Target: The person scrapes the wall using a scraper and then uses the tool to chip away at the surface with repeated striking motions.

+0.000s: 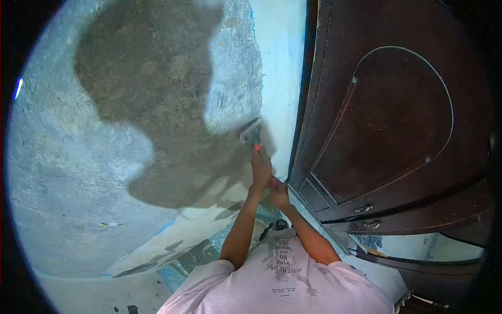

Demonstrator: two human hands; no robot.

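Observation:
My left hand (261, 166) is closed round the handle of a scraper (255, 137), which has a wide, pale head and red parts along its handle. The head lies against or very close to the wall, near the edge between rough grey plaster (232, 78) and a smooth pale strip (282, 68). Lower down, my right hand (279, 193) is closed round the lower end of the same handle, where a bit of red shows. Most of the handle is hidden by my fingers.
A dark brown wooden wardrobe (397, 115) stands close on the right, with metal handles (364, 209) and a mirror-like panel (429, 246) low down. My shadow (157, 78) falls across the wall. Bluish speckled floor (196, 261) shows below.

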